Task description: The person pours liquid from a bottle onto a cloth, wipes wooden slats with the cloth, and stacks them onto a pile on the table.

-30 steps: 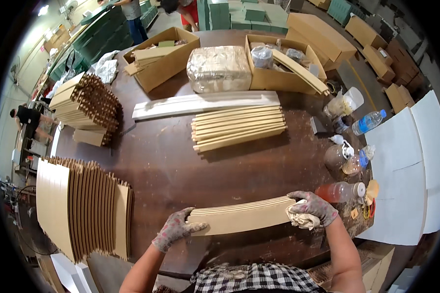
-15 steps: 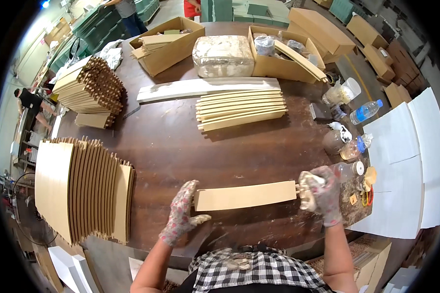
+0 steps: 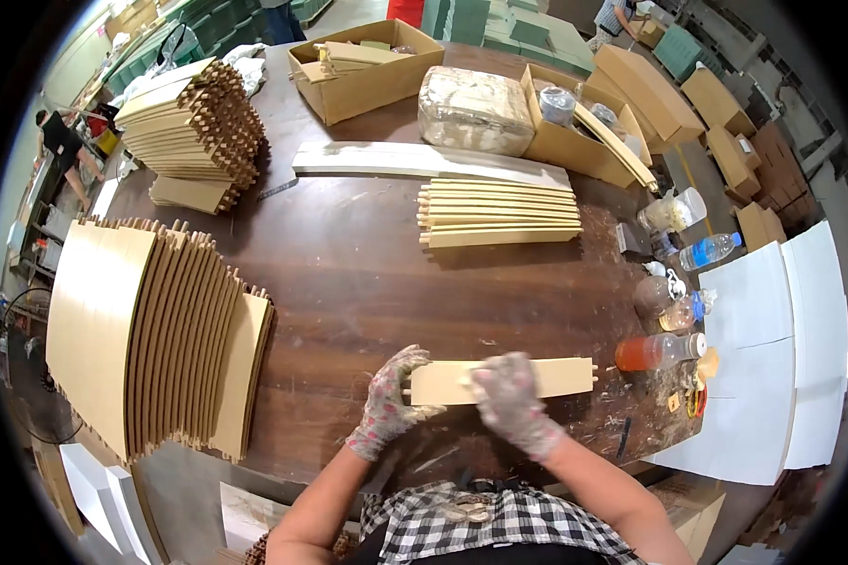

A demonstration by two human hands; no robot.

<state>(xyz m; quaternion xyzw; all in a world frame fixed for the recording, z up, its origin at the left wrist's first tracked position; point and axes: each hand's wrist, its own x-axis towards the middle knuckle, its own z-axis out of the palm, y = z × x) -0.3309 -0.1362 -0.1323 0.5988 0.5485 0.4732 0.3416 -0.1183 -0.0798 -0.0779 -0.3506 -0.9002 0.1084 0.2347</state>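
Note:
A pale wooden slat (image 3: 433, 384) with short pegs at its ends lies crosswise on the brown table near me. My left hand (image 3: 386, 400), in a flowered glove, grips the slat's left end, thumb along the near edge and fingers at the far one. Over the slat's middle is my right hand (image 3: 518, 400), gloved alike and slightly blurred. Its fingers are curled; a pale bit shows at their tips, but what they hold is hidden.
Stacked pegged slats (image 3: 174, 339) stand at the left, with another pile (image 3: 198, 132) behind. A row of slats (image 3: 499, 212) lies beyond my hands, before a white board (image 3: 424, 162). Bottles, one with orange liquid (image 3: 637, 353), line the right edge. Open cartons (image 3: 377, 85) stand at the back.
My right hand has moved left from the slat's right end onto its middle. My left hand has closed on the left end. The orange liquid bottle is now uncovered; the view has shifted.

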